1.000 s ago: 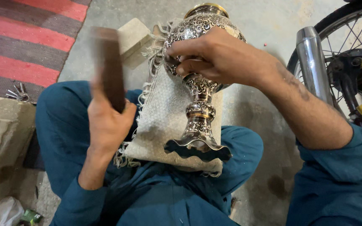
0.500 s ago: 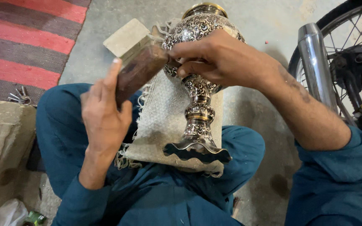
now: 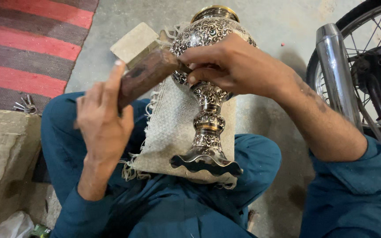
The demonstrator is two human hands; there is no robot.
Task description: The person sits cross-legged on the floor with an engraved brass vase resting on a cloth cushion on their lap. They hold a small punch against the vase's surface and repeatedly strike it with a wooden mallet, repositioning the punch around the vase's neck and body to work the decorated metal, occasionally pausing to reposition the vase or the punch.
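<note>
Left hand (image 3: 104,125) clamps wooden mallet (image 3: 148,75); right hand (image 3: 228,66) pinches a small punch against engraved metal vase (image 3: 208,88). Best kept light, vase steady on woven cloth (image 3: 168,132).

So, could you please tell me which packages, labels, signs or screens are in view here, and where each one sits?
Small green package: bottom left corner by the person's knee, mostly cut off; dark green with a lighter patch, shape unclear.
White plastic bag: bottom left edge beside the green package; crumpled, plain white.
No signs or screens show.
</note>
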